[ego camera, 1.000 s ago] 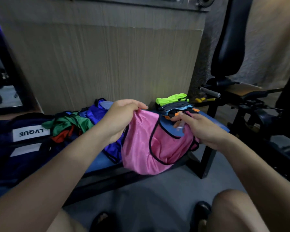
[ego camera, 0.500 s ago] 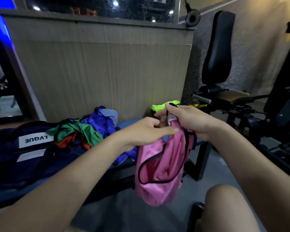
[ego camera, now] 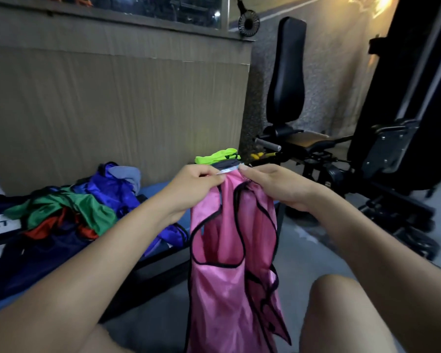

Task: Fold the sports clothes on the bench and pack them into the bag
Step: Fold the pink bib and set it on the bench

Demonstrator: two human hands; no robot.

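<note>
Leftmost, the dark blue bag with a white label lies on the blue bench, and a loose heap of clothes in green, red and violet-blue rests against it and on the bench top. Further right, the person's left hand pinches the top edge of a pink mesh vest with black trim, fingers curled tight on the cloth. The vest hangs down in front of the bench, clear of its top, with its lower part passing beside the person's bare knee. Just beside the left hand, the right hand pinches the same top edge between thumb and fingertips. Behind both hands, a small stack of folded clothes, neon yellow-green on top, sits on the bench's far end. Beyond it, to the right, stands a black gym machine with a padded backrest.
</note>
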